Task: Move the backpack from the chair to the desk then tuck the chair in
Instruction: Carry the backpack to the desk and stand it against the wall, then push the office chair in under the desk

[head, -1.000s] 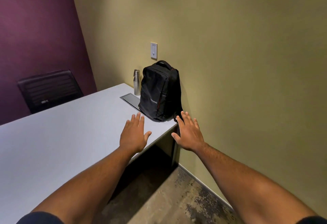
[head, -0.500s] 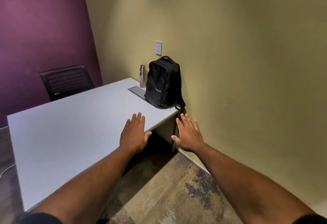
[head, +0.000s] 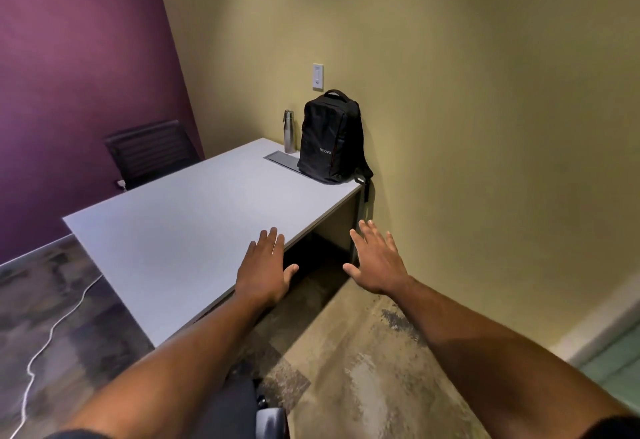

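A black backpack (head: pixel 330 138) stands upright on the far right corner of the pale grey desk (head: pixel 194 230), leaning against the olive wall. Both my arms reach forward with fingers spread and nothing in them. My left hand (head: pixel 265 270) hovers over the desk's near edge. My right hand (head: pixel 377 260) hangs in the air to the right of the desk, above the floor. At the bottom edge, under my left arm, part of a dark chair (head: pixel 258 411) shows; most of it is hidden.
A steel bottle (head: pixel 289 132) stands left of the backpack, beside a cable hatch (head: pixel 282 160) in the desk. A second dark chair (head: pixel 152 152) sits behind the desk by the purple wall. A white cable (head: pixel 52 331) runs across the floor at left.
The view has pulled back from the desk, so the backpack looks smaller and farther. More floor, the cable and a chair part at the bottom have come into view. Both hands stay empty.
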Demonstrator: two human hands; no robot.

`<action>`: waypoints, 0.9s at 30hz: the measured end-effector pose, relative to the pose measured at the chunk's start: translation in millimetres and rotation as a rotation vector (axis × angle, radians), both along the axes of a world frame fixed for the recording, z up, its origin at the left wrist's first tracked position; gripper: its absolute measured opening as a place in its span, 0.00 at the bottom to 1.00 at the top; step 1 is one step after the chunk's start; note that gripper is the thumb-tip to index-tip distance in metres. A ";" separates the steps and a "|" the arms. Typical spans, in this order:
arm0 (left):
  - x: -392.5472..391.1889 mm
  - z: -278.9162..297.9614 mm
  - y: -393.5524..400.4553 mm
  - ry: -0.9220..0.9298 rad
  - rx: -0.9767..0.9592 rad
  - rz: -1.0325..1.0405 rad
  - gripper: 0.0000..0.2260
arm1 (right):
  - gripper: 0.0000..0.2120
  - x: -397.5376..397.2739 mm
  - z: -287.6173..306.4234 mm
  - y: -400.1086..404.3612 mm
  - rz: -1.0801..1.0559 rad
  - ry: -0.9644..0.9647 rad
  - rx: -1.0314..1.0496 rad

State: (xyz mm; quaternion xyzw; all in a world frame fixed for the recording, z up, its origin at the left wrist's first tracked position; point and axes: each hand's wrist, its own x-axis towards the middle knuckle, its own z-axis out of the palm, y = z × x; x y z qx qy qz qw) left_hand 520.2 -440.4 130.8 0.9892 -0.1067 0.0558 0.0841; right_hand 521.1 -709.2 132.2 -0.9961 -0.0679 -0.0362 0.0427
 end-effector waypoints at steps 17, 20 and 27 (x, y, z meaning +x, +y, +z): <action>-170.9 5.7 78.7 0.072 0.043 0.045 0.33 | 0.41 -151.7 -15.8 65.5 0.018 0.045 0.073; -207.5 -0.4 83.7 0.071 0.047 0.055 0.33 | 0.41 -187.6 -22.1 75.7 0.045 0.069 0.076; -271.4 -29.7 115.3 0.178 0.064 0.091 0.34 | 0.40 -260.3 -30.9 106.2 0.056 0.136 0.086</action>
